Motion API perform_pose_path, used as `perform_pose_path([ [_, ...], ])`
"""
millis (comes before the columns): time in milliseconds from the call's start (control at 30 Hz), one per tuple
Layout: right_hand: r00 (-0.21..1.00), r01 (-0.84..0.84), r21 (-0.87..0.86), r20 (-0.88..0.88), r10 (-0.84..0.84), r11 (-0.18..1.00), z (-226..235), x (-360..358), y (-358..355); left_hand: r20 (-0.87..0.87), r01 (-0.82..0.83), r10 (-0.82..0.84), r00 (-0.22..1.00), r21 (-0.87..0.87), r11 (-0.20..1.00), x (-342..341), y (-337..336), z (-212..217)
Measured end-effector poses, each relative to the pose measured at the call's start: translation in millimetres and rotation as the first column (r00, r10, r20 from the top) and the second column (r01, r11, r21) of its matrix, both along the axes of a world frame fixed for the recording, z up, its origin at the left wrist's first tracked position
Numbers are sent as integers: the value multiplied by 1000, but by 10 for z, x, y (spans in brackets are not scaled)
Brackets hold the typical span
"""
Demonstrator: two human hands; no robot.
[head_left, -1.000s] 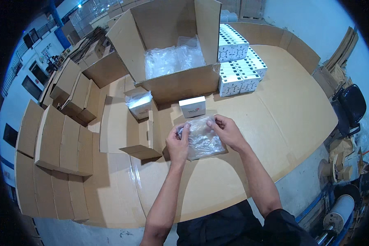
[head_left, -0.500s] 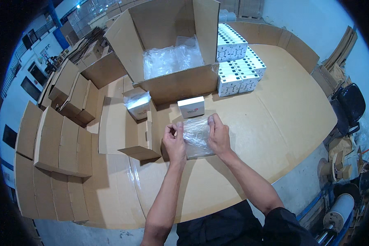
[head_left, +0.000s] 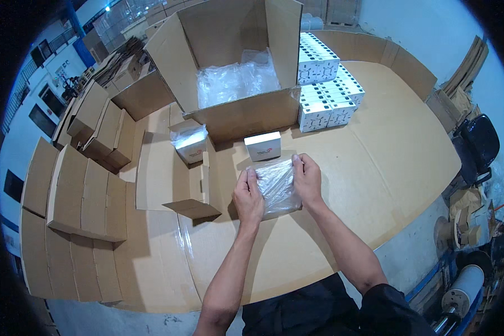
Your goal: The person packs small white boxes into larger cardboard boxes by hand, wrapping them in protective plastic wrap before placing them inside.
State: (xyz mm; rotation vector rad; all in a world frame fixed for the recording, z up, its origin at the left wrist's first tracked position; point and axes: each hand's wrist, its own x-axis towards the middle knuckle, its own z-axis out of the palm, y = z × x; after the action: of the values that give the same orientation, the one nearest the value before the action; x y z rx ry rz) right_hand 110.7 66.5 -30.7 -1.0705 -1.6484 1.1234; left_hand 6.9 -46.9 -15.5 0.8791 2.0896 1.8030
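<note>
Between my two hands is a clear plastic bag (head_left: 278,187), held up over the cardboard-covered table. My left hand (head_left: 248,196) pinches its left edge, and my right hand (head_left: 308,180) grips the upper right edge. Just beyond the bag stands a small white box (head_left: 263,147). To the left of my left hand is an open cardboard carton (head_left: 193,208) with its flaps spread. Inside its far end sits another white box (head_left: 191,150) wrapped in clear plastic.
A large open carton (head_left: 235,120) full of clear plastic bags (head_left: 238,78) stands at the back. White patterned boxes (head_left: 322,115) are stacked to its right. Several folded cartons (head_left: 78,196) line the left side. A dark chair (head_left: 479,143) is beyond the table's right edge.
Both hands have shifted slightly right with the plastic bag, which now looks flatter and more stretched between them. The boxes and cartons have stayed in place.
</note>
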Motion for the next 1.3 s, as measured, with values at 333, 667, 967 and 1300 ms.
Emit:
perform_pose_path([
  [333, 981, -159, 282, -59, 183, 946, 346, 193, 30, -67, 28, -28, 997, 0, 1000, 18, -50, 49],
  [667, 963, -261, 394, 37, 268, 882, 371, 179, -15, -47, 65, -67, 997, -34, 997, 43, -55, 110],
  [967, 948, -301, 408, 30, 317, 862, 360, 207, 14, -82, 67, -71, 994, -47, 997, 20, -53, 61],
  [1300, 904, -428, 587, 273, 330, 687, 458, 257, 9, 16, 121, -120, 993, -74, 990, -143, -51, -13],
])
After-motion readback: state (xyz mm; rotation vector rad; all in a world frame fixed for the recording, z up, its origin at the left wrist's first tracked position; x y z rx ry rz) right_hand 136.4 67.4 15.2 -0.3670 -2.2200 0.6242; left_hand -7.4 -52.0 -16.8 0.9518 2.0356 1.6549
